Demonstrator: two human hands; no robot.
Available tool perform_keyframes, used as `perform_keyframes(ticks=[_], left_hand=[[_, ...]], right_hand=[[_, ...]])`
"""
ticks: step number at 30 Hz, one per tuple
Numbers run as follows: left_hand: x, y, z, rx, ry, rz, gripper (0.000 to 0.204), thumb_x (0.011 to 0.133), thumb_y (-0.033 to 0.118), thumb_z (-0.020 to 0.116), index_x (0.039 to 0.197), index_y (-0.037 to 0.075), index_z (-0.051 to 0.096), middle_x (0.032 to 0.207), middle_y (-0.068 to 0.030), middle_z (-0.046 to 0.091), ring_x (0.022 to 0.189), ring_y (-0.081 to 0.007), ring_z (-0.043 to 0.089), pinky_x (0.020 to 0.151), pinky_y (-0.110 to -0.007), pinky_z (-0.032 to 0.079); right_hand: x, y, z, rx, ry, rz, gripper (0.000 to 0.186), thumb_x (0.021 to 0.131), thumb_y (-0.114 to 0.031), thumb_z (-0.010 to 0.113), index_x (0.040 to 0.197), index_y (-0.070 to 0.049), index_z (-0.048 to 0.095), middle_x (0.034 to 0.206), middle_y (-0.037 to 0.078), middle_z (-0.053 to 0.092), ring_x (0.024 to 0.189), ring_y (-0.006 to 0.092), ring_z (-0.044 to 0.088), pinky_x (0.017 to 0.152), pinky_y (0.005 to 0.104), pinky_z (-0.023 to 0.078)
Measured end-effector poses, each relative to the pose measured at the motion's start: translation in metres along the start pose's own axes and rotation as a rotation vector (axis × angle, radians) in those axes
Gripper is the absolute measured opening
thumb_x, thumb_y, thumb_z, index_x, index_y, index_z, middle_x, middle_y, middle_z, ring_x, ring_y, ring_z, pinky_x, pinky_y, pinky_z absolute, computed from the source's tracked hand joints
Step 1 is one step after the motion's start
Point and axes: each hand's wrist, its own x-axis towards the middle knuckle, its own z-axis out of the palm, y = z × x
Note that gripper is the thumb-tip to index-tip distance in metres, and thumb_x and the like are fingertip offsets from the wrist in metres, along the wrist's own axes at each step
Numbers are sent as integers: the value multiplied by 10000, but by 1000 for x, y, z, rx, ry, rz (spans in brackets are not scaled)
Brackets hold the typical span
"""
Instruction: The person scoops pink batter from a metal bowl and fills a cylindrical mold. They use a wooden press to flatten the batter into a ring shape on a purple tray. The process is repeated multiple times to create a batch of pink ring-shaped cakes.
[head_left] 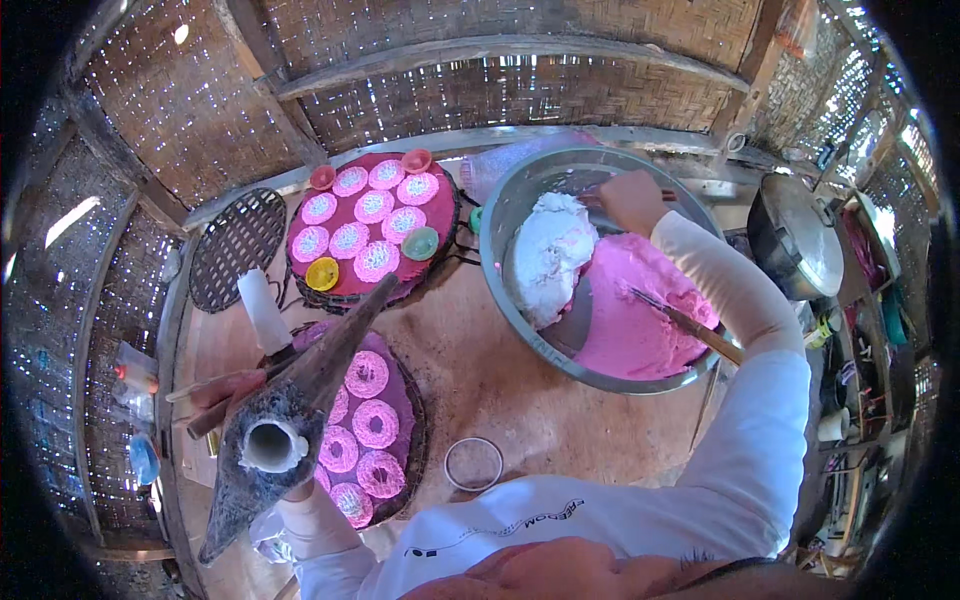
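Note:
My left hand (pixel 298 490), mostly hidden, grips a dark wooden dough press (pixel 340 350) with a white tube (pixel 272 445) set in its middle. A white cylinder (pixel 264 312) sticks out beyond the press. My right hand (pixel 632 200) is closed at the far side of a large grey basin (pixel 497 290); brown stick-like ends show beside the fingers, the tool itself unclear. In the basin lie a white dough mass (pixel 553 255) and a pink dough mass (pixel 640 310). A wooden-handled tool (pixel 700 335) rests on the pink dough.
A round pink-covered tray (pixel 330 235) bears several pink-and-white strand rounds and small coloured cups. Nearer, another round tray (pixel 405 400) holds pink rings. A white hoop (pixel 473 464) lies on the wooden table (pixel 480 400). A woven tray (pixel 237 250) leans left; a lidded pot (pixel 800 235) stands right.

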Motion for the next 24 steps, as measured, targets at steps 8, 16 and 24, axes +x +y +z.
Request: perform_keyframes(ticks=[8,16,24], left_hand=[[-3,2,2,-73,-33,2,287,766,176,651,991,47,527,870,-80,488,830,-200,510,755,-329,443],[-12,-15,13,-177,-89,-43,263,775,149,648,976,48,511,852,-74,496,801,-187,516,738,-319,443],[-3,-3,45,-435,-120,-358,223,788,109,641,938,50,487,811,-58,507,743,-168,522,708,-304,442]], right_hand=[[-27,-39,9,45,82,-194,209,813,-240,524,871,-106,674,763,154,657,714,293,657,628,420,511],[-102,-65,-27,57,-40,-245,191,795,-188,530,950,-183,642,724,109,651,665,283,648,554,404,487],[-220,-70,-160,532,368,-63,233,808,-226,575,1034,-250,629,719,80,635,609,285,611,509,394,460]])
